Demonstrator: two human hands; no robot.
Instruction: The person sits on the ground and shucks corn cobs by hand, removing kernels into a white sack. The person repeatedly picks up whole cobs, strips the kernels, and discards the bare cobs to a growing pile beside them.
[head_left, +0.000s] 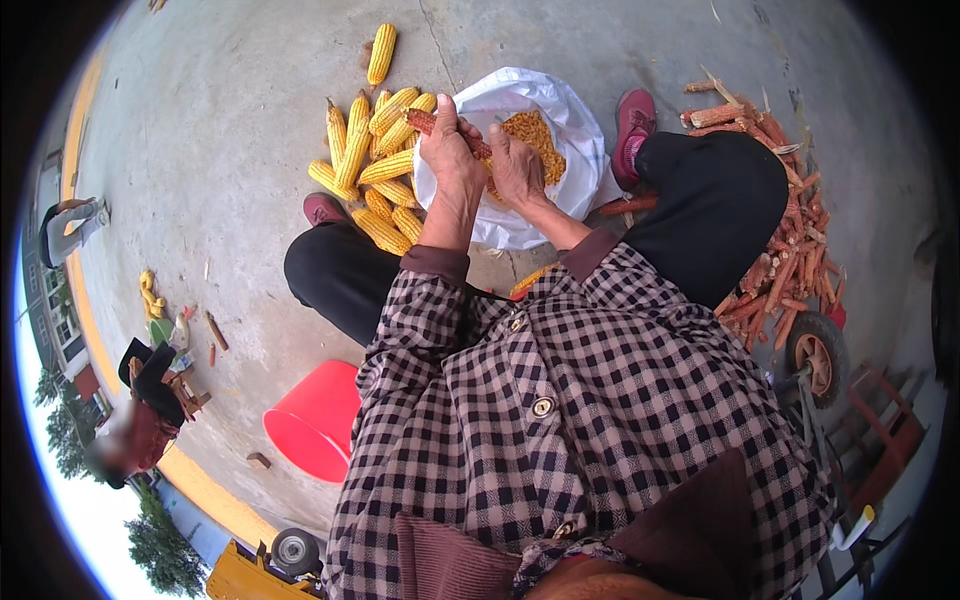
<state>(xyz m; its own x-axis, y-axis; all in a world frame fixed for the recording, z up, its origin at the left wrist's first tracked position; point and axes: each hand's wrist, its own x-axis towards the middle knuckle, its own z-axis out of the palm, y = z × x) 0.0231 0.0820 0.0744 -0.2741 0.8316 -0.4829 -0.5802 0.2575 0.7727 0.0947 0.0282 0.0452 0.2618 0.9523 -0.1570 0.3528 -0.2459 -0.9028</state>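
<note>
My left hand (454, 156) grips a reddish, largely bare corn cob (421, 121), its thumb pressed along the top. Close beside it, my right hand (517, 166) is closed around the cob's nearer end, with a few yellow kernels showing between the hands. Whether a second cob lies under the right fingers is hidden. Both hands are over the mouth of a white woven sack (577, 127) with its rim rolled out. Loose corn kernels (536, 139) lie inside the sack. Left of it, several unshelled yellow corn ears (352, 154) are heaped on the concrete.
A large pile of stripped cobs (787, 240) lies right of my knee, near a wheeled cart's tire (816, 358). A red bucket (315, 420) stands at my left. Another person (146, 420) sits farther left; someone else (71, 229) is beyond. One ear (532, 279) lies before my lap.
</note>
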